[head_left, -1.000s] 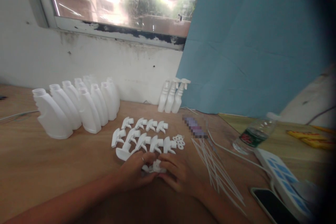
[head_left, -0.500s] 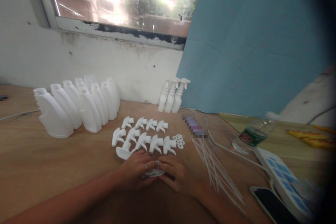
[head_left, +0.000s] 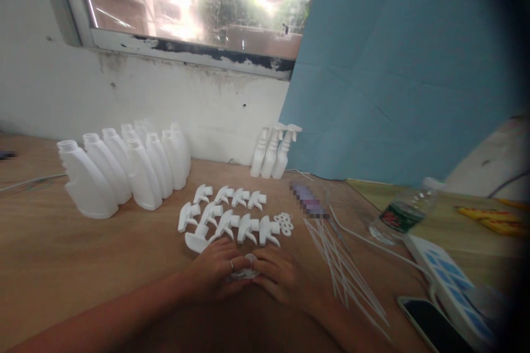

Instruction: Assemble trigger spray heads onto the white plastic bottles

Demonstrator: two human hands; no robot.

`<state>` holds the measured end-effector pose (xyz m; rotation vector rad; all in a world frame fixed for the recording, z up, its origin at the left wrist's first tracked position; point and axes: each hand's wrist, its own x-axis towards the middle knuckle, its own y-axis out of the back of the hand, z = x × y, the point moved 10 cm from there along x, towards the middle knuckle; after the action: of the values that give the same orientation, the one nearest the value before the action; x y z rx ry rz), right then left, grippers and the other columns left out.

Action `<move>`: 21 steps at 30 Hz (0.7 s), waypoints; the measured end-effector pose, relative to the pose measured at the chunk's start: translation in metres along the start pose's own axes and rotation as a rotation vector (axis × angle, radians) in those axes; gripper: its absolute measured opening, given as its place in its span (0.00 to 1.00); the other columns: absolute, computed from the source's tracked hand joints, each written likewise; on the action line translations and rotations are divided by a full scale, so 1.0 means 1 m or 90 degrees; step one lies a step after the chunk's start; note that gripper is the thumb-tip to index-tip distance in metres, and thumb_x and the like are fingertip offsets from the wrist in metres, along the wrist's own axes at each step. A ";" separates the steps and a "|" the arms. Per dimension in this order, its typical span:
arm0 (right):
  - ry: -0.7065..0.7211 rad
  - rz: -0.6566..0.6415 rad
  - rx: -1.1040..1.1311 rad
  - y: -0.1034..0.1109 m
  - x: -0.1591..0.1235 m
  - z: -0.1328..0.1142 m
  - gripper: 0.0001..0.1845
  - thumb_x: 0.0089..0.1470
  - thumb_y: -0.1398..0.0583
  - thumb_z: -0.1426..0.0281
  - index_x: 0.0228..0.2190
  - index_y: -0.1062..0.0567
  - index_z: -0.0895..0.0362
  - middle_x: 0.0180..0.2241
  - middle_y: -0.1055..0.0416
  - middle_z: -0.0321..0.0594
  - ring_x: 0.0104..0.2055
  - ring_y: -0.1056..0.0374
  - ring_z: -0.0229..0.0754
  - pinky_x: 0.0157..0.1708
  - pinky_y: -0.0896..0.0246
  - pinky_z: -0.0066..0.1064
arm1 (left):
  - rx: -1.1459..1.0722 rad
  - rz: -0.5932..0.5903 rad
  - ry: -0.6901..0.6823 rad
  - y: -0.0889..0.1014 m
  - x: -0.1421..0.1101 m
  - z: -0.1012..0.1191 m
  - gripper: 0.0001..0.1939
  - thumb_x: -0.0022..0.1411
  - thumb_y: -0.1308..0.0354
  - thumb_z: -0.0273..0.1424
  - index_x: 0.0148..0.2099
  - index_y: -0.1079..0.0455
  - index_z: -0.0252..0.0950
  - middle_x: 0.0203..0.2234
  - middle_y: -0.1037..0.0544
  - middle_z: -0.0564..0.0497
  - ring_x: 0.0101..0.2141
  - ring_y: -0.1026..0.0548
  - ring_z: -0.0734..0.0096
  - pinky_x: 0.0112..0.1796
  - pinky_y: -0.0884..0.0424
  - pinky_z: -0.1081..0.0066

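Observation:
Both of my hands rest on the wooden table (head_left: 62, 265), pinched together on a small white plastic piece (head_left: 247, 270) that looks like a spray trigger head. My left hand (head_left: 215, 274) has a ring on one finger and curls over the piece's left side. My right hand (head_left: 281, 278) closes on its right side. Just beyond my fingers lie two rows of white trigger heads (head_left: 229, 215) and a few small white round washers (head_left: 284, 222). A bundle of thin white dip tubes (head_left: 343, 265) lies to the right of my right hand.
Several open white bottles (head_left: 124, 171) stand at the back left. Three capped spray bottles (head_left: 273, 151) lean by the wall. On the right are a water bottle (head_left: 401, 212), a white power strip (head_left: 445, 278), a phone (head_left: 430, 322) and a blue sheet (head_left: 393, 66).
My hands have stayed in place, turning the small white piece between the fingers. The view has shifted very slightly.

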<state>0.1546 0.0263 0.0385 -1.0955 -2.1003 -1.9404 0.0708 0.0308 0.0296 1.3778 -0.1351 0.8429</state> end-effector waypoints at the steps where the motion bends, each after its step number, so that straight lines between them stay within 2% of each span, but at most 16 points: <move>1: -0.003 -0.006 0.000 -0.001 0.000 0.000 0.13 0.59 0.43 0.72 0.46 0.30 0.55 0.40 0.26 0.44 0.40 0.30 0.43 0.40 0.35 0.35 | 0.001 0.003 -0.002 0.000 0.000 0.000 0.12 0.63 0.46 0.34 0.48 0.34 0.38 0.31 0.26 0.49 0.33 0.30 0.66 0.36 0.38 0.66; 7: 0.012 -0.004 -0.028 0.004 0.003 -0.005 0.14 0.58 0.43 0.73 0.47 0.33 0.57 0.41 0.27 0.46 0.42 0.31 0.46 0.42 0.36 0.39 | 0.027 0.014 -0.016 0.000 0.000 0.003 0.13 0.63 0.47 0.34 0.50 0.36 0.39 0.30 0.26 0.49 0.32 0.30 0.67 0.36 0.38 0.67; 11: -0.017 -0.054 -0.071 -0.001 0.007 -0.006 0.15 0.54 0.42 0.74 0.45 0.33 0.58 0.44 0.28 0.49 0.43 0.32 0.49 0.45 0.38 0.44 | 0.037 0.002 -0.030 0.001 0.003 0.009 0.12 0.65 0.48 0.33 0.49 0.35 0.38 0.32 0.26 0.47 0.33 0.30 0.67 0.36 0.37 0.67; 16: -0.087 -0.063 0.042 -0.002 0.010 -0.005 0.20 0.49 0.43 0.78 0.45 0.34 0.57 0.47 0.30 0.48 0.49 0.34 0.48 0.50 0.39 0.41 | 0.037 -0.010 -0.038 -0.002 0.004 0.013 0.12 0.65 0.49 0.32 0.50 0.36 0.37 0.37 0.25 0.45 0.37 0.28 0.64 0.37 0.36 0.66; 21: -0.103 -0.066 0.146 0.005 0.012 -0.002 0.20 0.52 0.41 0.76 0.48 0.32 0.55 0.52 0.33 0.47 0.54 0.37 0.47 0.54 0.41 0.39 | 0.031 0.003 -0.021 0.000 0.003 0.009 0.12 0.64 0.48 0.33 0.49 0.37 0.37 0.38 0.25 0.45 0.38 0.28 0.63 0.38 0.36 0.66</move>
<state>0.1478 0.0291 0.0491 -1.1509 -2.4366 -1.6449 0.0765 0.0241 0.0330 1.4375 -0.1446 0.8316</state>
